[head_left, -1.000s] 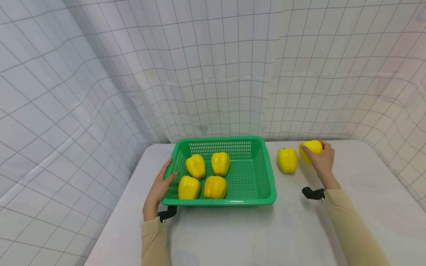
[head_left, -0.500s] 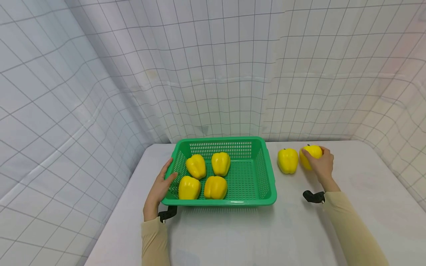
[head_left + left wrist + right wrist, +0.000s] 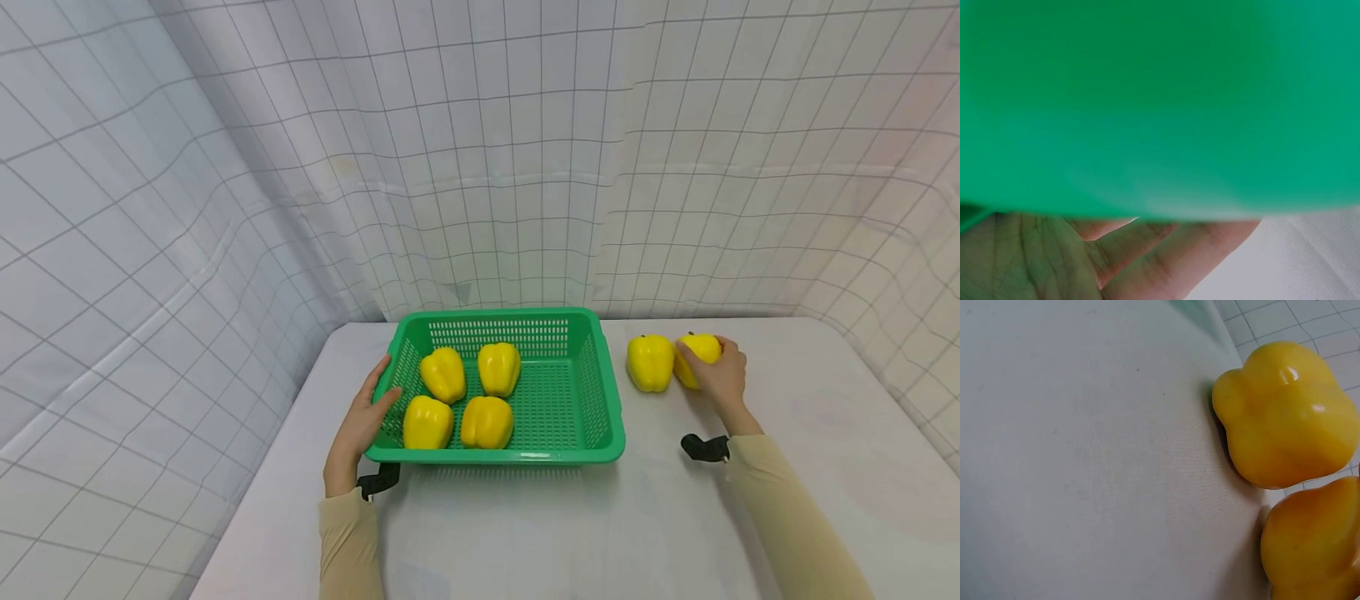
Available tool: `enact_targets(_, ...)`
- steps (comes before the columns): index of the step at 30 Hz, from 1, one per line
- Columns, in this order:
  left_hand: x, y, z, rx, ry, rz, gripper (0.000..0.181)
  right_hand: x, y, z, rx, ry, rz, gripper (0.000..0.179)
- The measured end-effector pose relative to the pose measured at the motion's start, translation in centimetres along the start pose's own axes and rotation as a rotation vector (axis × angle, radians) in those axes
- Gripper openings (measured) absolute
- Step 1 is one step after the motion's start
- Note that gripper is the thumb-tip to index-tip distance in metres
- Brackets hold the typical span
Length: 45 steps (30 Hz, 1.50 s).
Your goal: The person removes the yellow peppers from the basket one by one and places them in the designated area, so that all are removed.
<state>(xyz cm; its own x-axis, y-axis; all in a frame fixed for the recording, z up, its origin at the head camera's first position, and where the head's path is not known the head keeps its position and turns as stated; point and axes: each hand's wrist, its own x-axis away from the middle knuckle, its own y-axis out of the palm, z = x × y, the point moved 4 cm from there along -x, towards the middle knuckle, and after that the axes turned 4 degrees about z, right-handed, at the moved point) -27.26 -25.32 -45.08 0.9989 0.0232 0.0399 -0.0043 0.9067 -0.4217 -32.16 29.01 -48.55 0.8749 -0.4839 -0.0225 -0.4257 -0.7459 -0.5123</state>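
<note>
My right hand [image 3: 723,377] grips a yellow bell pepper [image 3: 703,348] at the right of the table, thumb on its near left side, fingers partly hidden behind it. Close to its left stands another yellow bell pepper [image 3: 650,363]. In the right wrist view both show at the right edge, the gripped pepper [image 3: 1310,544] below the other pepper [image 3: 1285,419]. My left hand [image 3: 362,423] rests at the left rim of a green plastic basket [image 3: 495,456], thumb over the rim and fingers fairly straight. In the left wrist view the basket wall [image 3: 1160,125] covers the thumb.
Several yellow bell peppers, one of them a front pepper [image 3: 487,423], lie in the basket's left and middle part. White cloth covers the table [image 3: 525,533]. A gridded white curtain [image 3: 517,167] hangs behind and at both sides.
My right hand has lowered its pepper slightly and turned it more upright, stem up, bringing it close beside the other pepper. My left hand and the basket have stayed in place.
</note>
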Motion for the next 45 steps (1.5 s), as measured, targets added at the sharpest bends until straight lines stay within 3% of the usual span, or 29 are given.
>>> enact_targets(34,0.1,-0.1,0.3,-0.003,-0.01,-0.001,0.06,0.4,0.5,0.6,-0.007,-0.017,-0.007,0.094)
enact_targets(39,0.4,-0.1,1.0,0.022,-0.037,-0.016,0.062,0.3,0.1,0.7,0.0,-0.055,0.034,0.09)
enact_targets(45,1.1,-0.1,2.3,0.046,-0.049,-0.024,0.062,0.5,-0.8,0.2,-0.001,-0.126,0.145,0.082)
